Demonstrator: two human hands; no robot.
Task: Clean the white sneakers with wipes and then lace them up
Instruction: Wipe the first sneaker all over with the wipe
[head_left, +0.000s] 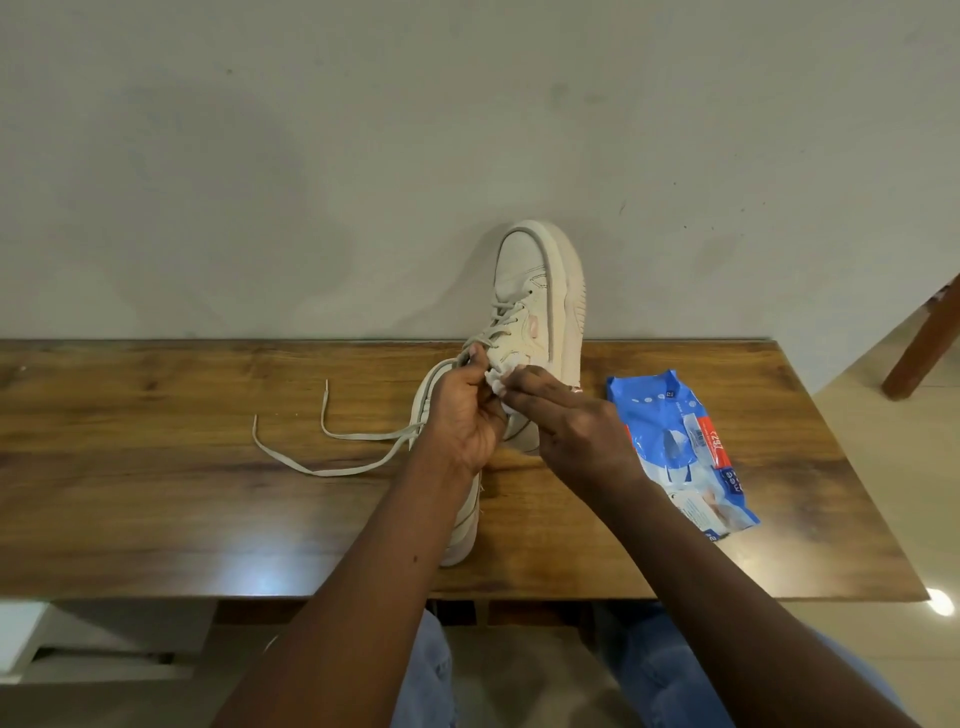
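White sneaker (535, 291), toe pointing away, raised over the wooden table (156, 493); gripped near the laces by the curled left hand (462, 415). Wipe (494, 378) pinched against its side by the right hand (576, 431). Second sneaker (462, 530) lying under the left forearm; blue wipes pack (680, 447) on the table at right.

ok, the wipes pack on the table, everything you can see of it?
The wipes pack is a soft, crinkled plastic pouch, mostly blue with white graphics, a red-orange patch and a pale label strip. The print is too small to read. It lies flat on the wooden table, angled from far left to near right, just right of the right hand. The wrist overlaps its left edge in this view, but contact cannot be told. Nothing rests on it. Whether its flap is open cannot be told.
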